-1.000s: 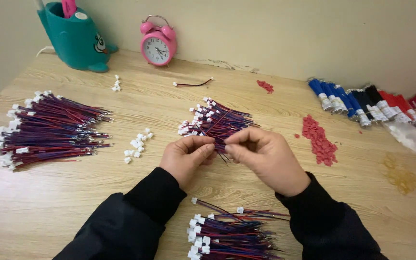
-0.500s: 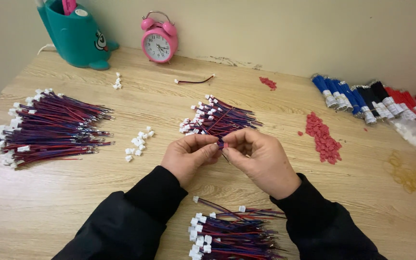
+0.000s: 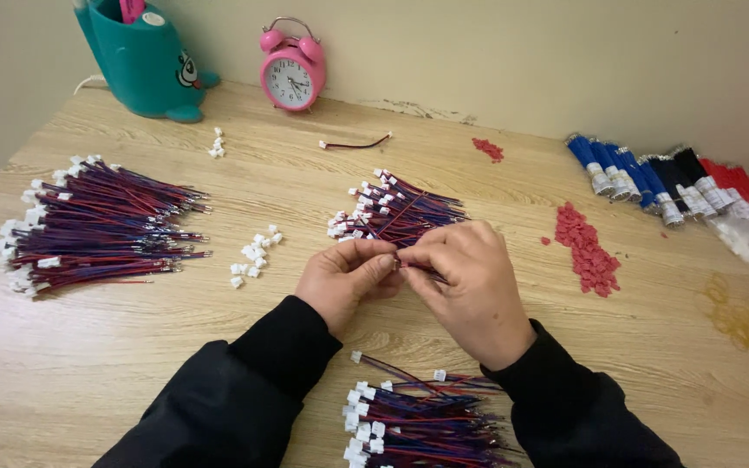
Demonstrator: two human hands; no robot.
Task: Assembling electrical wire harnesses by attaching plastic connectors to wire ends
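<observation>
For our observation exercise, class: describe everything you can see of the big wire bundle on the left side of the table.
The wire bundle is a loose pile of many thin red and blue-purple wires, lying flat on the wooden table and running roughly left to right. Small white plastic connectors cap the left ends, fanned out unevenly; the right ends look bare and metallic. The pile is not tied. Neither hand touches it. A scatter of loose white connectors lies just to its right, apart from it.

Light wooden table (image 3: 132, 364) fills the frame; plain beige wall (image 3: 522, 52) spans the top, chipped along its base at upper centre.
</observation>
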